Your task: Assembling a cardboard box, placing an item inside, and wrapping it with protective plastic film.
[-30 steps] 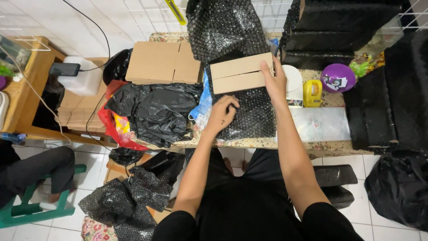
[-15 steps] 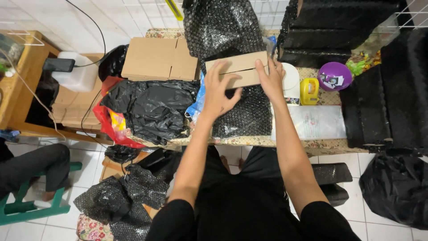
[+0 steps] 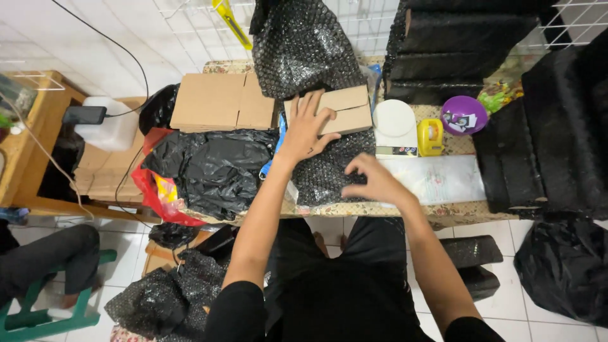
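Left hand (image 3: 308, 128) is lying spread flat, pressing on the small cardboard box (image 3: 339, 109) at upper centre. Right hand (image 3: 373, 180) is pinching the black bubble wrap sheet (image 3: 326, 171) lying below the box, at frame centre.

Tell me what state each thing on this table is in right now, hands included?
Small brown cardboard box: closed, lying on the bubble wrap.
Black bubble wrap sheet: spread flat on the table.
Left hand: open, fingers spread on the box.
Right hand: fingers curled on the bubble wrap.
Flat brown cardboard pieces: folded flat, stacked.
White round-topped scale: nothing on it.
Black plastic bag: crumpled.
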